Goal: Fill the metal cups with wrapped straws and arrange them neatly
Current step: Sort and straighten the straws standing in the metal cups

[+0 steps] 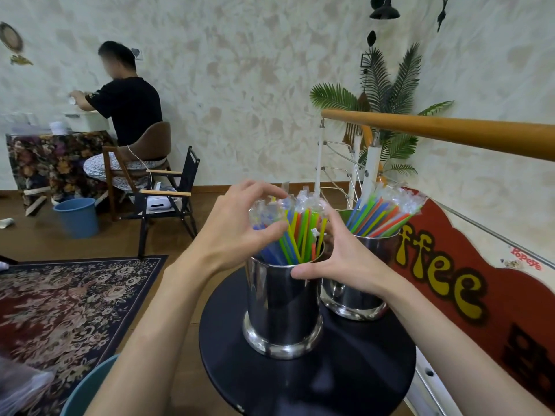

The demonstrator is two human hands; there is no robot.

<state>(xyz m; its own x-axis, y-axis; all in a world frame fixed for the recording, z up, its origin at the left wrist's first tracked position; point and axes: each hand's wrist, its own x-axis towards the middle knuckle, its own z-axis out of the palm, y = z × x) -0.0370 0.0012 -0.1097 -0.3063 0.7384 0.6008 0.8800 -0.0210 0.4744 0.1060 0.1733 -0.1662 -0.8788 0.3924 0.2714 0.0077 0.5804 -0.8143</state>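
- On the round black bench (315, 382) stand two shiny metal cups, both already holding wrapped straws: the near cup (282, 304) right in front, the far cup (354, 295) just beside it to the right and a little behind.
- The straws in the near cup (300, 232) stand fairly upright, with their clear wrapper tips bunched at the top; the straws in the far cup (381, 214) lean together toward the right.
- The left hand (240, 232) curls round the left side of the near bundle, thumb and fingers cupping the wrapper tops, so its grip is closed loosely on the straws.
- The right hand (339, 259) presses in from the right; the thumb lies along the cup rim, while the fingers are hidden behind the straws, so I cannot tell how tightly they close.
- By the look of it, the filling is done and this is the tidying step for the near cup.
- The straws are probably light and bendy, and the film wrappers slick and crinkly; squeezing hard could kink them.
- Best held low on the bundle, near the rim, with both palms gathering it gently.
- The cup looks steady on its flared base.
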